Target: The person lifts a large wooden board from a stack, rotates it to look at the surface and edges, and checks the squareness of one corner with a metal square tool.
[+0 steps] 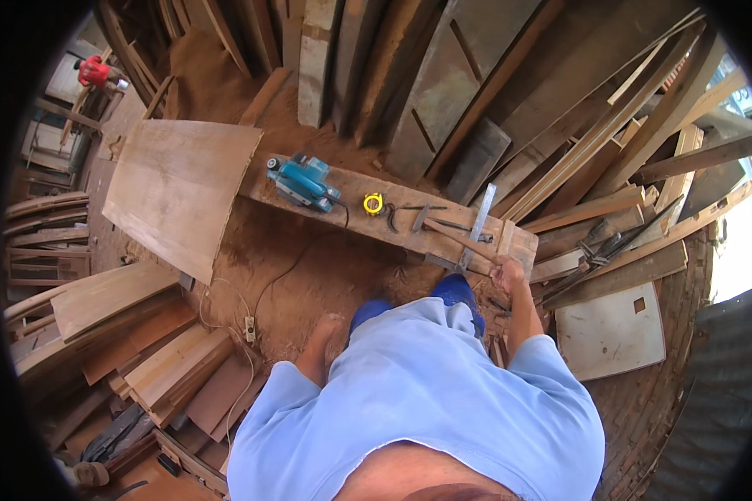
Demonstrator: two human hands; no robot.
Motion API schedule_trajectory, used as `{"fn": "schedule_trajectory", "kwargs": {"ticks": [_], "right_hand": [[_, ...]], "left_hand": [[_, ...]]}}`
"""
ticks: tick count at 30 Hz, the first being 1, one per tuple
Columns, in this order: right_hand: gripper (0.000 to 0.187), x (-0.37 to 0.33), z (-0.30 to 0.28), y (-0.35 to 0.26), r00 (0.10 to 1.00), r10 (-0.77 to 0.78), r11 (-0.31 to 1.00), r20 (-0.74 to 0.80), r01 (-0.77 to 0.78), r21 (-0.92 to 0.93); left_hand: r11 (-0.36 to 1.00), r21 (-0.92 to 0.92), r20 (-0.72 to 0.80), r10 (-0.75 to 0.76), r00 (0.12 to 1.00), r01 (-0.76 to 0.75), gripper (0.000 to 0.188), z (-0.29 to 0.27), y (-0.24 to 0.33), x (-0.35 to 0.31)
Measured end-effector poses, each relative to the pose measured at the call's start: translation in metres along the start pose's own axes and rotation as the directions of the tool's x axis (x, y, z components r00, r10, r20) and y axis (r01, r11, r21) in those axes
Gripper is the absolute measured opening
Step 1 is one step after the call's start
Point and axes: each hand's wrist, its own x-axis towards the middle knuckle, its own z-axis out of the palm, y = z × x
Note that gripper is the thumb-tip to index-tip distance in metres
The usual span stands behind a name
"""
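Note:
My right hand [507, 272] is closed around the end of the wooden handle of a hammer [464, 240], at the right end of a long wooden bench [351, 219]. The hammer's metal head rests on the bench top. Beside it a metal try square [483, 210] lies across the board. Farther left are a dark curved metal tool [391, 219], a yellow tape measure [373, 204] and a teal electric planer [303, 182] with a dark cord. My left hand [331, 322] hangs low beside my left leg, away from the bench; its fingers are too unclear to read.
A wide plywood sheet [180, 188] lies at the bench's left end. Boards [180, 371] are stacked at lower left; planks [376, 75] lean behind the bench. A power strip [250, 328] with a cord lies on the sawdust-covered floor. A person in red [94, 72] is far left.

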Motion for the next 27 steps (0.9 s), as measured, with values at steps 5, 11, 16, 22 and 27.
{"fn": "schedule_trajectory", "kwargs": {"ticks": [5,11,16,22,27], "right_hand": [[0.031,0.027,-0.008,-0.023,0.941,-0.295,0.712,-0.168,0.100,-0.695],[0.046,0.056,0.007,-0.147,0.800,-0.600,0.318,0.009,0.248,-0.915],[0.055,0.120,0.045,-0.253,0.707,-0.677,0.065,0.205,0.335,-0.940],[0.055,0.210,0.089,-0.329,0.791,-0.553,-0.039,0.261,0.289,-0.957],[0.060,0.231,0.111,-0.328,0.848,-0.486,-0.111,0.210,0.179,-0.978]], "left_hand": [[0.905,-0.341,0.032,-0.260,0.965,0.255,0.043,-0.020,0.095,0.002],[0.898,-0.336,-0.069,-0.323,0.944,0.283,0.049,-0.041,0.225,0.048],[0.796,-0.547,-0.103,-0.371,0.923,0.259,0.048,-0.013,0.281,0.063],[0.648,-0.632,0.018,-0.538,0.843,0.426,0.044,0.045,0.302,0.028],[0.598,-0.606,0.021,-0.647,0.762,0.524,0.044,0.060,0.311,-0.016]]}}
